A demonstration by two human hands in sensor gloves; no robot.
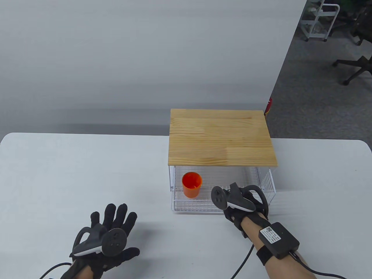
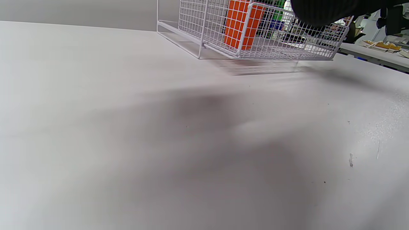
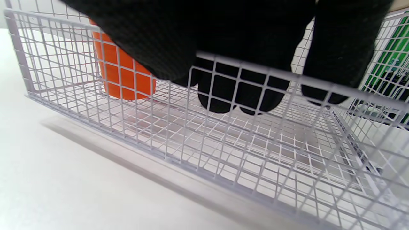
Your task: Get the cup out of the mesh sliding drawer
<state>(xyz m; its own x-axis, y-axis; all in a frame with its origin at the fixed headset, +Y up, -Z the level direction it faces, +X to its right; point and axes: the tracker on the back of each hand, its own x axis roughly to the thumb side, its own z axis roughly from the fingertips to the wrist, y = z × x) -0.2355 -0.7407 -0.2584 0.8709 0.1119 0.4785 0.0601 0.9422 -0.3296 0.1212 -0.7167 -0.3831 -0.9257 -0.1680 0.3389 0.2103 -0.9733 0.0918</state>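
So my right hand [image 1: 242, 203] has its fingers [image 3: 236, 92] hooked over the white wire-mesh sliding drawer's [image 1: 221, 207] front rim, drawer partly out. Small orange plastic cup [image 1: 191, 184] stands inside, left of those fingers, untouched, so lifting it remains. Left hand [image 1: 106, 237] is spread, holding nothing.

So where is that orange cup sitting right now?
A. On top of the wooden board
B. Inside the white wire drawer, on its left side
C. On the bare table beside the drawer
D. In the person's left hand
B: the orange cup stands upright inside the mesh drawer, toward its left, while the right hand hooks fingers over the drawer's front rim.
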